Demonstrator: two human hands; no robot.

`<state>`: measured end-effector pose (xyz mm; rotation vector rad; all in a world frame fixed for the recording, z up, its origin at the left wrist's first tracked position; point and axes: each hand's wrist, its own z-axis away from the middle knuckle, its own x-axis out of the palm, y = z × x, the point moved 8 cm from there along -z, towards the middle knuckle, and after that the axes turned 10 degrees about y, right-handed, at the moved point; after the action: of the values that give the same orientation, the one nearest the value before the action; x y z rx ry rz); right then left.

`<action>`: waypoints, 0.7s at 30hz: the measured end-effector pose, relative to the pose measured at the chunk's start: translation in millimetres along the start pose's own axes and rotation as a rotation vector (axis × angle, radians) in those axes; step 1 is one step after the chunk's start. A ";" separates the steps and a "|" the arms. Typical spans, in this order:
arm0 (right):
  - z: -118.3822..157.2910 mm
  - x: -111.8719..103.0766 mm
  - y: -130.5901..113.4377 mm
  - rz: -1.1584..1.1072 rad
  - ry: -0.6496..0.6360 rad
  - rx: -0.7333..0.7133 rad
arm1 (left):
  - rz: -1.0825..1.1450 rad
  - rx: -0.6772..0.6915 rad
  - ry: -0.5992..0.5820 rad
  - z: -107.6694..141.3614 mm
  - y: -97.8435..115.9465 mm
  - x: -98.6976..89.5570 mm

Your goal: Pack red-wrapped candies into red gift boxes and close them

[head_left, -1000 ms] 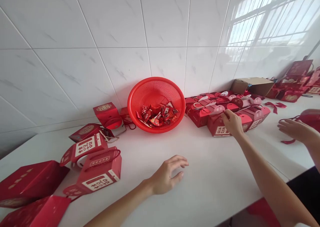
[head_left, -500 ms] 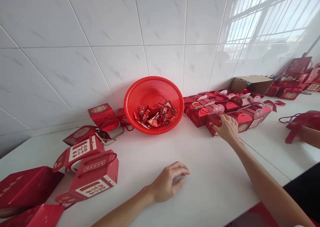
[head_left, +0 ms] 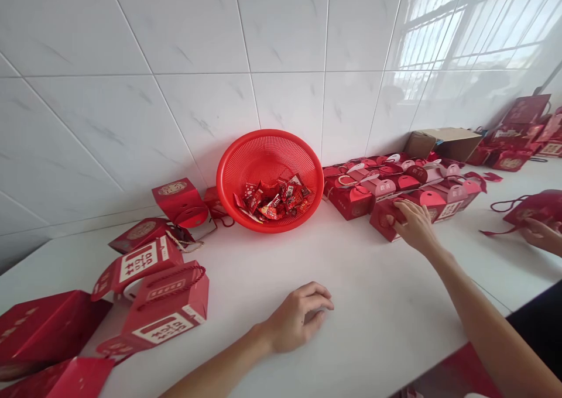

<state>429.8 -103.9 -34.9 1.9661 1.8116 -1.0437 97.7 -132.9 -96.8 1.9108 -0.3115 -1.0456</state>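
My left hand [head_left: 298, 319] rests on the white tabletop [head_left: 246, 351] with its fingers loosely curved and apart, and nothing is in it. Over on the right, my right hand [head_left: 413, 223] grips a small red box [head_left: 383, 219] at the front corner of a group of closed red and pink boxes [head_left: 355, 202]. Its thumb is on the box's side and its fingers lie over the top. Between and behind my hands, a red plastic basket [head_left: 270, 225] leans against the wall, holding several wrapped candies [head_left: 276, 202].
Several red boxes [head_left: 182, 304] lie at the left. A cardboard box [head_left: 443, 143] and more red boxes [head_left: 511, 159] are at the back right. At the right edge, another person's hand [head_left: 544, 234] touches a red bag [head_left: 538, 208].
My right hand has moved slightly right, and the small red box has shifted right with it. The other person's hand has come into fuller view on the red bag. My left hand stays put.
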 end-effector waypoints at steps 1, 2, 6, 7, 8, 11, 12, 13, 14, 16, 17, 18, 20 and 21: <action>-3.4 1.7 7.5 -0.013 0.000 -0.005 | -0.008 0.004 -0.002 0.2 -0.6 0.5; -6.5 3.0 13.7 -0.024 0.003 -0.009 | -0.015 0.008 -0.004 0.4 -1.1 1.1; -14.0 6.6 25.7 -0.066 0.029 0.001 | -0.019 0.012 -0.002 1.1 -2.0 2.0; -14.5 7.5 26.2 -0.075 0.032 0.009 | -0.016 0.010 -0.002 1.1 -1.9 2.0; -14.5 8.3 26.2 -0.081 0.034 0.019 | -0.014 0.010 -0.002 1.1 -1.7 2.0; -11.4 6.2 23.9 -0.074 0.058 0.038 | -0.006 0.011 0.001 0.8 -0.6 1.7; -9.4 3.6 22.3 -0.069 0.073 0.036 | -0.003 0.011 0.004 0.7 -0.4 1.6; -6.8 0.3 20.4 -0.065 0.088 0.030 | 0.000 0.011 0.008 0.6 -0.4 1.4; -3.7 -3.5 18.7 -0.062 0.100 0.026 | 0.002 0.011 0.010 0.5 -0.5 1.4; 3.8 -12.5 17.6 -0.046 0.130 0.047 | 0.008 0.007 0.014 0.4 -1.3 1.7; 7.9 -17.0 18.5 -0.031 0.145 0.074 | 0.009 0.005 0.013 0.4 -1.6 1.9; 12.1 -20.5 20.4 -0.013 0.154 0.109 | 0.010 0.006 0.015 0.3 -1.9 2.0; 19.5 -22.0 26.6 0.033 0.139 0.191 | 0.009 0.015 0.021 0.0 -1.8 1.8; 22.0 -19.6 29.8 0.051 0.118 0.218 | 0.008 0.020 0.025 -0.2 -1.6 1.5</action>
<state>451.9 -138.0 -45.3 2.2316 1.7601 -1.1762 98.4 -132.8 -98.9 1.9373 -0.3167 -1.0162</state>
